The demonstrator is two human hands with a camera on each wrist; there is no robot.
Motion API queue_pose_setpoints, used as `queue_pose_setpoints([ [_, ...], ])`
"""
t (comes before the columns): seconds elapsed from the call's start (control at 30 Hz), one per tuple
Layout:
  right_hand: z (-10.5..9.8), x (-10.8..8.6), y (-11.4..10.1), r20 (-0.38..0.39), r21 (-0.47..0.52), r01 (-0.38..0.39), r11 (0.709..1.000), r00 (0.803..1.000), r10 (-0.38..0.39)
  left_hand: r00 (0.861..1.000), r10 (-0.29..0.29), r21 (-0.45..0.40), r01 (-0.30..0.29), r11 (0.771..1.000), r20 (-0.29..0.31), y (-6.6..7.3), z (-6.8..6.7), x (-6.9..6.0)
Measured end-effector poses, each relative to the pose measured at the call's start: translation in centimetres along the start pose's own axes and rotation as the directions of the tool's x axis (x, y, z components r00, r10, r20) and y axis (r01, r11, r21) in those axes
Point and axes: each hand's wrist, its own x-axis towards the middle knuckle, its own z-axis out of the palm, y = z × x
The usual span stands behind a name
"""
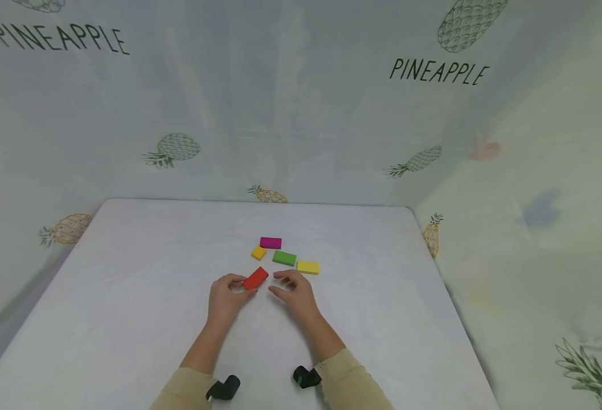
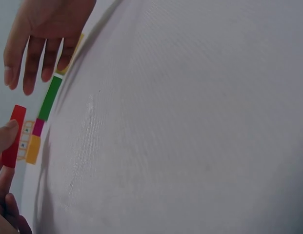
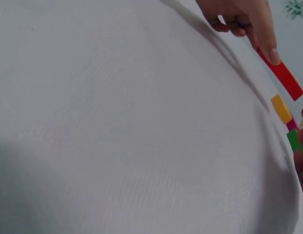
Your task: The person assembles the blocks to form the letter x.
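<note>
Cloth printed with pineapples rises behind the desk, meeting its far edge and hanging along its left and right edges. Two beige sleeves reach in from the near edge, a black device at each wrist. The left hand has its grip closed around a red rectangular block, pinched between thumb and fingers, slanting up toward the desk's far right corner. The right hand is near it, its grip moderately parted, thumb and fingers spaced. Both hands stand between the near edge and the loose blocks; in the left wrist view, the right fingers partly cover the yellow rectangular block. Just left of that lies a green rectangular block; nearer the far edge, a magenta rectangular block. Smallest, the orange-yellow square block sits between magenta and red.
</note>
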Motion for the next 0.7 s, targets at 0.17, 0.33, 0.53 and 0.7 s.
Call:
queue_pose_setpoints([
  [0.17, 0.1, 0.5, -0.3, 0.05, 0.001, 0.033, 0.999, 0.998, -0.033, 1.0, -0.023, -0.01, 0.022, 1.0, -0.014, -0.7, -0.6, -0.5],
  [0.33, 0.4, 0.8, -0.5, 0.098, -0.005, 0.054, 0.999, 0.994, -0.053, 0.999, -0.043, 0.005, 0.043, 0.999, -0.006, -1.3, -1.5, -1.0],
  [0.53, 0.5, 1.1, -1.2, 0.144, -0.027, 0.027, 0.999, 0.989, -0.023, 0.998, -0.068, -0.006, 0.068, 0.998, 0.018, -1.7, -2.7, -1.7],
  [0.7, 0.6, 1.5, -1.4, 0.161, -0.01, 0.046, 0.999, 0.986, -0.044, 0.997, -0.076, -0.004, 0.076, 0.997, 0.026, -2.2, -3.2, -2.1],
])
